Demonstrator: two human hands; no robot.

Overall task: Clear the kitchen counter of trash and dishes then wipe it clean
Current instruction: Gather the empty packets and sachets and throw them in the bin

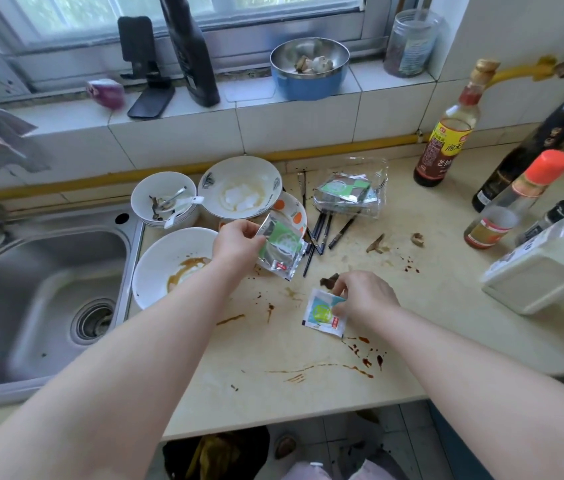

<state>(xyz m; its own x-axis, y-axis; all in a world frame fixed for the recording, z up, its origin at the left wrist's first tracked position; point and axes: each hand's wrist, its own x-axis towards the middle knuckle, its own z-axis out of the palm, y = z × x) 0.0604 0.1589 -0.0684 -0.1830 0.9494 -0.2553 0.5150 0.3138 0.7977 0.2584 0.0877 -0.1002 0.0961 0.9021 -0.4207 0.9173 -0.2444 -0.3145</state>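
Early stage: the sauce-stained table point(429, 306) is unwiped, with dirty bowls point(159, 258) beside the sink and a wrapper pile point(349, 192) behind. The left hand point(235, 242) pinches silver sachets point(282, 247) in its fingers above the table. The right hand point(363, 294) pinches a white sachet point(323, 311) lying on it.

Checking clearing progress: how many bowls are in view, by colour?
White bowls: 3 (the smallest may sit on another)
Orange-spotted bowl: 1
Blue bowl, on the windowsill: 1
Total: 5

Sauce bottles point(446, 140) stand at right; blue bowl point(309, 81) sits on sill point(256, 93).
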